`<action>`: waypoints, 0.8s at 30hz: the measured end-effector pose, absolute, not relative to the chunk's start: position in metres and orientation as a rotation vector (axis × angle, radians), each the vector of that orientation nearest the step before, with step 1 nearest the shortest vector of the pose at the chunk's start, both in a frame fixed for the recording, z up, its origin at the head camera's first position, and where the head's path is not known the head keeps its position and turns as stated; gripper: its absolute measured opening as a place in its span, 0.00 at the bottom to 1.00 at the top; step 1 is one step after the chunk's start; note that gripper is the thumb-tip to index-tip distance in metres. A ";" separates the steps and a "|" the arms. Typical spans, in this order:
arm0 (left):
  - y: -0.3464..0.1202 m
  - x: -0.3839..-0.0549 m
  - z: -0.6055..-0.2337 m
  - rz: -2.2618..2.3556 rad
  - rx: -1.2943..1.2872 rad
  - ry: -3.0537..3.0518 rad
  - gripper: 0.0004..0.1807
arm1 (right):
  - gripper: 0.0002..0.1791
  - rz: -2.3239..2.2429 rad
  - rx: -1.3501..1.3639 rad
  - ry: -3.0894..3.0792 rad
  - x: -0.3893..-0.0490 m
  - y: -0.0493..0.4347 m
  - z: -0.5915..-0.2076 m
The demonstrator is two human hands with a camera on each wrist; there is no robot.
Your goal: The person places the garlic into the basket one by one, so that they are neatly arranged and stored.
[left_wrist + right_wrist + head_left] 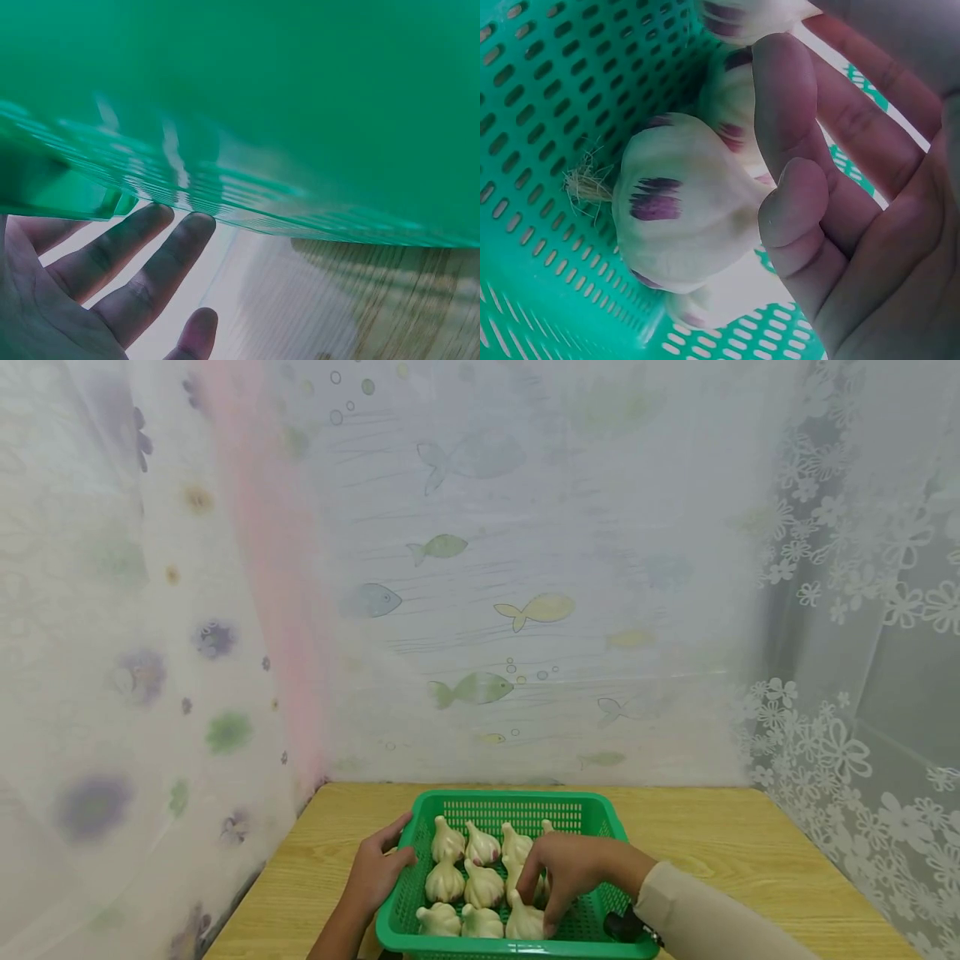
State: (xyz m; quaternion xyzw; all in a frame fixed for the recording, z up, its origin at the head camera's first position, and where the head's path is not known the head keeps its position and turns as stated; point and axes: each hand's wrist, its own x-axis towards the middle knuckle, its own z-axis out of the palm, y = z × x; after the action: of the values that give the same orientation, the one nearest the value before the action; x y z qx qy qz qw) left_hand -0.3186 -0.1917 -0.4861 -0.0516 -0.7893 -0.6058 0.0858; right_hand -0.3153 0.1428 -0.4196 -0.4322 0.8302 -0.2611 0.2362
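A green plastic basket holds several whitish garlic bulbs set in rows. My left hand is at its left rim, and the left wrist view has straight fingers touching the outer wall. Reaching in from the right, my right hand pinches a garlic bulb in the front row with thumb and forefinger. Close up in the right wrist view, that bulb shows purple patches and dry roots toward the slotted wall; fingertips cover its stem end. Other bulbs behind are partly hidden by this hand.
The basket stands on a wood-grain table. Behind the table hangs a pale curtain printed with fish, and flowered sheets close off both sides. A small black device sits by my right wrist, over the basket's front right corner.
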 end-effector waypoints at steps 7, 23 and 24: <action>-0.192 -0.319 -0.486 -1.799 -0.154 -2.362 0.39 | 0.18 -0.662 -1.179 2.294 -0.316 0.139 -0.421; -0.192 -0.319 -0.487 -1.810 -0.167 -2.355 0.40 | 0.16 -0.651 -1.138 2.321 -0.316 0.135 -0.426; -0.193 -0.319 -0.487 -1.809 -0.172 -2.353 0.40 | 0.15 -0.642 -1.145 2.327 -0.316 0.135 -0.426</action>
State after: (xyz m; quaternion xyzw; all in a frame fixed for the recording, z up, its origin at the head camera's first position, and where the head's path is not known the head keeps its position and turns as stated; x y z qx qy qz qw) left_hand -0.3194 -0.1925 -0.4873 -0.0577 -0.7886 -0.6064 0.0841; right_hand -0.3156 0.1345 -0.4261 -0.4167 0.8471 -0.2337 0.2328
